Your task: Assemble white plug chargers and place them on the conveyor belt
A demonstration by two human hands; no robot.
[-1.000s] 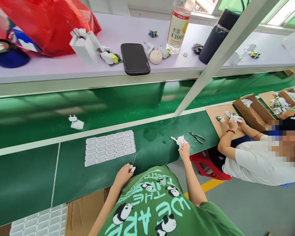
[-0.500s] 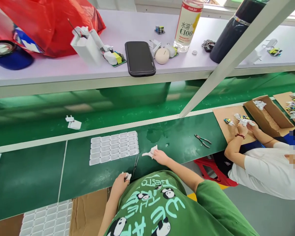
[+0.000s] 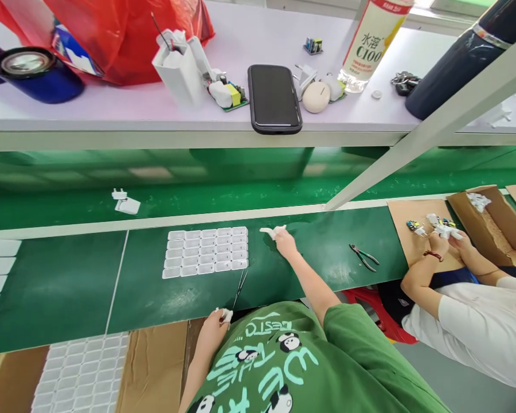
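Observation:
My right hand (image 3: 286,243) is stretched out over the green table (image 3: 309,252), shut on a small crumpled white piece (image 3: 270,232) that touches the surface just right of a white tray of small covers (image 3: 206,258). My left hand (image 3: 214,331) stays at the table's near edge by my green shirt, pinching a small white part (image 3: 226,315). Thin tweezers (image 3: 241,285) reach from that hand up across the table toward the tray.
Pliers (image 3: 363,257) lie on the table to the right. A white plug adapter (image 3: 126,205) sits on the belt behind. The shelf above carries a phone (image 3: 274,97), a bottle (image 3: 372,46), a red bag and a tape roll. A co-worker's hands (image 3: 449,240) work over cardboard at right. Another tray (image 3: 79,373) lies lower left.
My right hand has carried the white piece leftward and farther across the table, close to the tray. My left hand has stayed at the near edge with the tweezers.

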